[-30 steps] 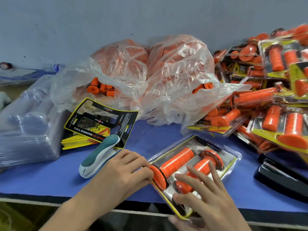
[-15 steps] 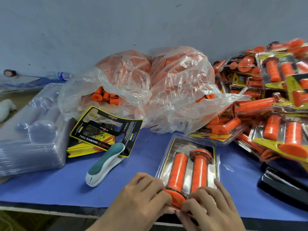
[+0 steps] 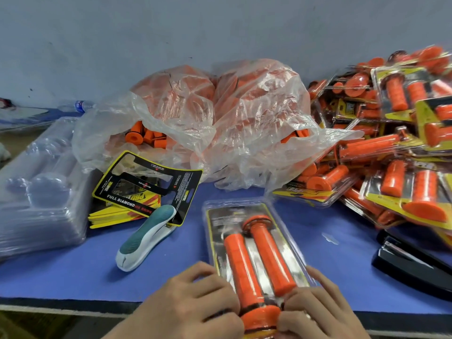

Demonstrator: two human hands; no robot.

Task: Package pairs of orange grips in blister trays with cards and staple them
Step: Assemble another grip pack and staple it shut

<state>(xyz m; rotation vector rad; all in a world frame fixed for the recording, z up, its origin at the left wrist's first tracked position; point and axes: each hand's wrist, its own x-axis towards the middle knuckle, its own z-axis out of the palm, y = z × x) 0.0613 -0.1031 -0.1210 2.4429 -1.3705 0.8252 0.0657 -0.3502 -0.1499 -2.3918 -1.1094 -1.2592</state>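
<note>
Since a second ago we have swung the blister tray (image 3: 221, 243) from slantwise to lengthwise on the blue table (image 3: 73, 277), by its front edge. Our left hand (image 3: 195, 307) and right hand (image 3: 318, 314) curl round its near end, seemingly pinching the rim, though they hide that edge. Two orange grips (image 3: 267, 255) lie inside. A teal stapler (image 3: 146, 241) lies to the left, a black stapler (image 3: 411, 263) to the right, and the bag of loose grips (image 3: 208, 123) sits behind.
</note>
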